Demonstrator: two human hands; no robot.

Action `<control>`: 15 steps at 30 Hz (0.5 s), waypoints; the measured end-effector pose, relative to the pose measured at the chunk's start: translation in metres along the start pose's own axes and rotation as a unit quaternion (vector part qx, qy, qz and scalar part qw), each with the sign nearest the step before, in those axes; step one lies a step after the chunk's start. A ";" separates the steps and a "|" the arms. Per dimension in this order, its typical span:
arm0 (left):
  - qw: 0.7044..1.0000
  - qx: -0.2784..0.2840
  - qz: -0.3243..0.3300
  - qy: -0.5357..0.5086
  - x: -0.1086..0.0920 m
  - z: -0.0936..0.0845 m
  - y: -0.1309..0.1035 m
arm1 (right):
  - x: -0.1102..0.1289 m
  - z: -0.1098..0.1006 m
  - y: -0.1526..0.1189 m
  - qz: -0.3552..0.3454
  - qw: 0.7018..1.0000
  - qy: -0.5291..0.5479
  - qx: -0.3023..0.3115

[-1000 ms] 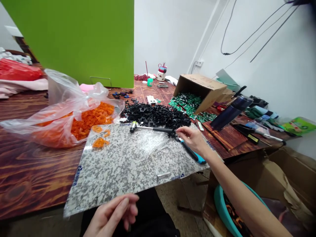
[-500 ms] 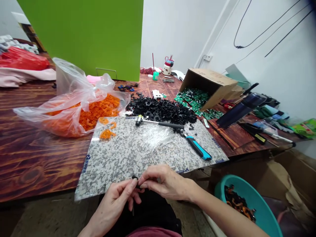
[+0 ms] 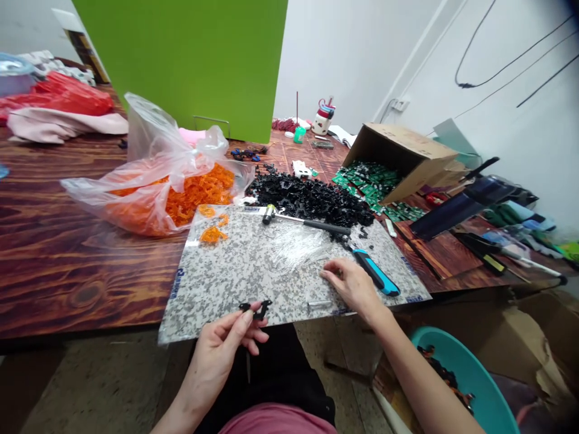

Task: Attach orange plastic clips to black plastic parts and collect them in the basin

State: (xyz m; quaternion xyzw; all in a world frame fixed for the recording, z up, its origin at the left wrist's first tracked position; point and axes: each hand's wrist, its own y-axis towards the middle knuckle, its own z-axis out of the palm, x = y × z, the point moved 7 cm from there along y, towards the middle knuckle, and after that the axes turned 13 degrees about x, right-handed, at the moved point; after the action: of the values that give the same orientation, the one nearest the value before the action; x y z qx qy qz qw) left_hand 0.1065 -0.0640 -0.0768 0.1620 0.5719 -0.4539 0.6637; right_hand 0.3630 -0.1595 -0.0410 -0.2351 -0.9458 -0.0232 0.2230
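Note:
Between thumb and fingers, my left hand (image 3: 226,340) grips a small black plastic bracket (image 3: 260,310) with angled arms, just over the front edge of the speckled board (image 3: 226,265). Part of the bracket is covered by the fingertips. My right hand (image 3: 355,286) is over the board at the near right edge of a pile of thin clear pins (image 3: 296,247). Its thumb and forefinger are slightly apart, and nothing shows between them. Close by lie a short metallic rod (image 3: 319,303) and a cutting tool (image 3: 377,274) with a blue and black handle.
A small hammer (image 3: 312,224) lies before a heap of black plastic parts (image 3: 307,196). At left is a clear bag (image 3: 149,205) of orange parts. A tipped carton (image 3: 416,150) spills green circuit boards (image 3: 368,181). Low at right stands a teal basin (image 3: 479,374).
My right hand has left the black bracket and moved right and forward to the clear pins. My left hand still holds the bracket, now more exposed. The view has shifted slightly left.

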 end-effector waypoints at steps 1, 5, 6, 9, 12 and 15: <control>1.000 -0.009 0.003 -0.007 0.000 -0.001 0.000 | -0.003 0.002 0.000 0.003 1.000 -0.004 0.002; 0.999 -0.028 0.020 -0.042 -0.002 -0.002 -0.002 | 0.012 0.000 -0.009 0.010 1.000 0.009 -0.004; 0.998 -0.028 0.024 -0.048 -0.002 -0.002 -0.002 | 0.022 0.000 -0.013 0.004 0.999 0.037 0.000; 0.997 -0.030 0.040 -0.050 -0.002 0.001 -0.002 | 0.070 0.008 -0.028 -0.056 0.981 0.180 0.053; 0.997 -0.024 0.067 -0.027 -0.005 0.006 -0.003 | 0.119 0.023 -0.043 -0.131 0.953 0.262 0.078; 0.996 -0.018 0.092 0.013 -0.009 0.007 -0.004 | 0.145 0.039 -0.049 -0.175 0.942 0.277 0.076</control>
State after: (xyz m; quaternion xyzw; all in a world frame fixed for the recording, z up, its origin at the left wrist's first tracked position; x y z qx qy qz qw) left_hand 0.1083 -0.0681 -0.0655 0.2077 0.5713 -0.3784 0.6981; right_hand 0.2100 -0.1347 -0.0109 -0.0328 -0.8719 -0.0538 0.4856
